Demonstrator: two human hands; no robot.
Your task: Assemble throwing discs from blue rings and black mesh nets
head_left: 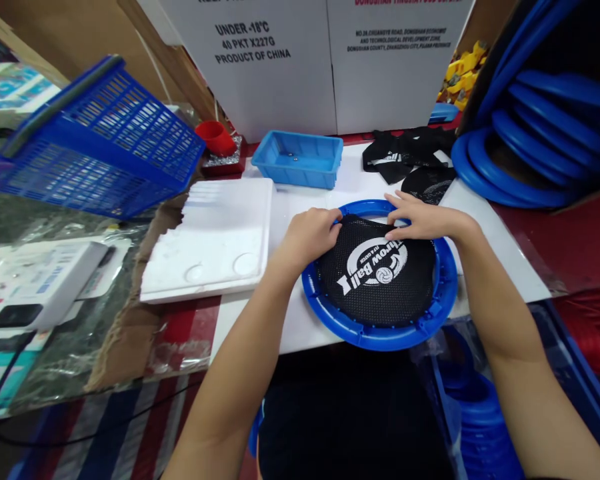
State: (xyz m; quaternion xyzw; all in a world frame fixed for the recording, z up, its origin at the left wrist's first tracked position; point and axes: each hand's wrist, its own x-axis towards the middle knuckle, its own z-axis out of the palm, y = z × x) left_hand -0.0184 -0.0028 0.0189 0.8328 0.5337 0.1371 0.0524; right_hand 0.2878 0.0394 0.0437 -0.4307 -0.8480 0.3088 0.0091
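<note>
A blue plastic ring (443, 287) lies on the white work surface in front of me, with a black mesh net (365, 303) printed "Throw Ball" inside it. Along the near side and both flanks the net meets the ring; at the far side a gap shows between its edge and the rim. My left hand (310, 237) is closed at the ring's upper left, thumb and finger pinching the net's edge. Over the far right rim rests my right hand (423, 217), fingers spread, with the thumb touching the net's edge.
A light blue tray (300, 175) with a few tiny pieces stands behind. Left are a white foam slab (220, 233), a red cup (216, 138) and a tilted blue basket (110, 140). More black nets (405, 157) and a box of blue rings (505, 180) lie to the right.
</note>
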